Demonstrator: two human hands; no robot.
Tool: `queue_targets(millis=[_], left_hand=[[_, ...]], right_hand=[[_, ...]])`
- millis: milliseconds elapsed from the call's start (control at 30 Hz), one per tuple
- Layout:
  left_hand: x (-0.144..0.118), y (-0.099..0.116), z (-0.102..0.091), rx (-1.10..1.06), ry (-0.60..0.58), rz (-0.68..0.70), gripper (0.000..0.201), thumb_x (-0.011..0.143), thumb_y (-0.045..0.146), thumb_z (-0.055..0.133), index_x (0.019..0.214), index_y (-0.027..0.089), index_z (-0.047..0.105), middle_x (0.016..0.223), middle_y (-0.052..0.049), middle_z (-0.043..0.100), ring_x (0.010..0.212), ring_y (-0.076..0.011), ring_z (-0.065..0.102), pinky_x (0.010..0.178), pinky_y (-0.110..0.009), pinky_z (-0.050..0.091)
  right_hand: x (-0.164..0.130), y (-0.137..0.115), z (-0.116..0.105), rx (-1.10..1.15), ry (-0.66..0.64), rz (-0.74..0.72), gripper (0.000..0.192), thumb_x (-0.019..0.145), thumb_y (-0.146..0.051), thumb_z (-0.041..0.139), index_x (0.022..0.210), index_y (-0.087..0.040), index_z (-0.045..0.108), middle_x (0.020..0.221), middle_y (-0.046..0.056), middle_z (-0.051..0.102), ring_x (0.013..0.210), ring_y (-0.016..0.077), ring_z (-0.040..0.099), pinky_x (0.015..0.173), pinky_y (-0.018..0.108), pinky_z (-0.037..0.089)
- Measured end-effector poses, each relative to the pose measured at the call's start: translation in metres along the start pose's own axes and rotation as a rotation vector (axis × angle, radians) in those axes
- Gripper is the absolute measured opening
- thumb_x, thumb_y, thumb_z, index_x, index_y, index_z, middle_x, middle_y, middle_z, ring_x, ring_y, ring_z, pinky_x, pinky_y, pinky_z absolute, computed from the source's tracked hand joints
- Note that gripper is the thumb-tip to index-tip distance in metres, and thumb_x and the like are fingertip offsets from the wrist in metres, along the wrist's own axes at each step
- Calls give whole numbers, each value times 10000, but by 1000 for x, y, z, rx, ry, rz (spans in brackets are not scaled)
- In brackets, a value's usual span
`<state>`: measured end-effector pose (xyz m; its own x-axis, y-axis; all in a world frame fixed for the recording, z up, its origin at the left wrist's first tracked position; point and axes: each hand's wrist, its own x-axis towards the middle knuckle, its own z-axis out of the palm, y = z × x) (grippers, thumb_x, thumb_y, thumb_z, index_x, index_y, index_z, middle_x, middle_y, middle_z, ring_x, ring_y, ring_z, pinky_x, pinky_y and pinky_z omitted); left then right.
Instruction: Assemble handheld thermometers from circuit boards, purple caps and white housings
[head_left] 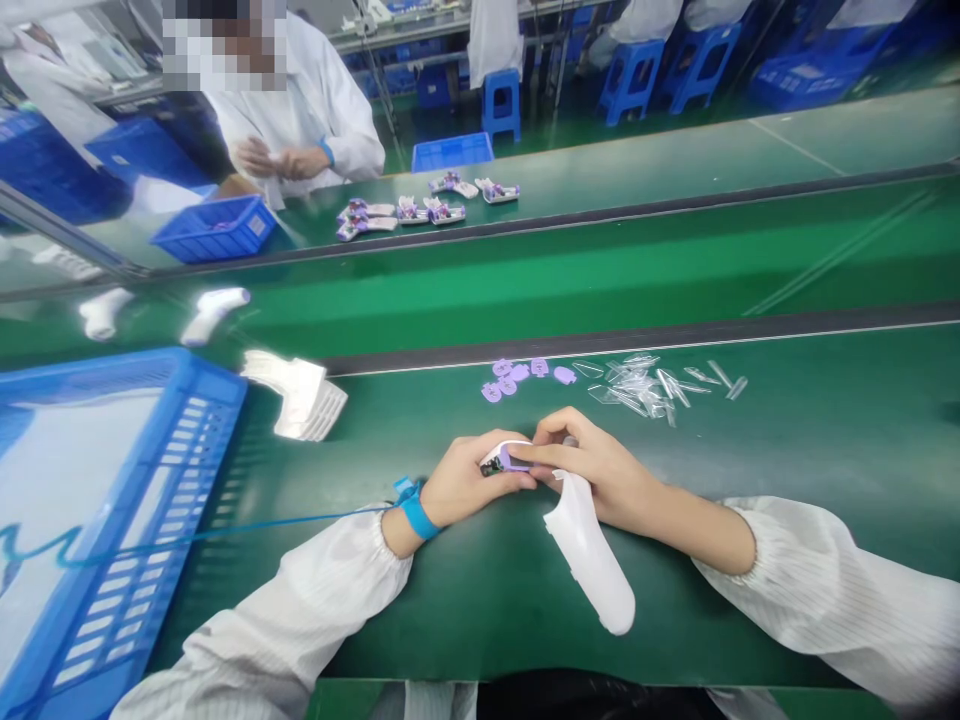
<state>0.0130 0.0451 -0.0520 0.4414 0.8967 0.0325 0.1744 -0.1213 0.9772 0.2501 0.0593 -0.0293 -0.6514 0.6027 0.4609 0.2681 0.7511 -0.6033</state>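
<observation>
Hands grip one white plastic shell (592, 560): left hand (469, 482) pinches its head, right hand (600, 470) presses a purple piece (516, 457). Probably light, stiff, smooth; best held by its edges.

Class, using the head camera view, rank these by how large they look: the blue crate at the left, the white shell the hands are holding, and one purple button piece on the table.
1. blue crate, though its nearness to the camera exaggerates it.
2. white shell, held by the left hand and right hand.
3. purple button piece.
</observation>
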Motion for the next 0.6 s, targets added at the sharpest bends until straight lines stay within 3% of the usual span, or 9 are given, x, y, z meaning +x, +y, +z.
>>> queue_targets(millis=[300,400,500,600], left_hand=[[1,-1,-1,14,34,-28,545,853,649,830,1141,188,788,1042,-68,814,904,-227,715,862,-319,525],[1,0,0,20,42,-20,515,852,621,843,1128,190,787,1050,-69,809,927,-234,721,878,-323,532],[2,1,1,-28,30,-53,498,866,594,840,1139,182,773,945,-54,801,826,-211,725,831,-315,551],[2,1,2,-87,12,-77,489,866,571,846,1137,173,757,873,-37,782,731,-189,718,776,-305,563]], right_hand=[[-1,-1,4,-70,84,-66,198,1075,-201,579,1222,-256,699,1099,72,642,955,211,644,765,351,586],[1,-1,5,-85,100,-80,221,1088,-221,549,1278,-267,652,1127,83,641,1013,234,648,820,384,605],[0,-1,8,-106,110,-62,318,1102,-244,531,1415,-265,583,1181,108,626,1061,248,646,846,401,618],[-1,1,9,-149,116,-79,281,1094,-234,552,1367,-254,617,1124,94,629,1020,243,635,819,393,607]])
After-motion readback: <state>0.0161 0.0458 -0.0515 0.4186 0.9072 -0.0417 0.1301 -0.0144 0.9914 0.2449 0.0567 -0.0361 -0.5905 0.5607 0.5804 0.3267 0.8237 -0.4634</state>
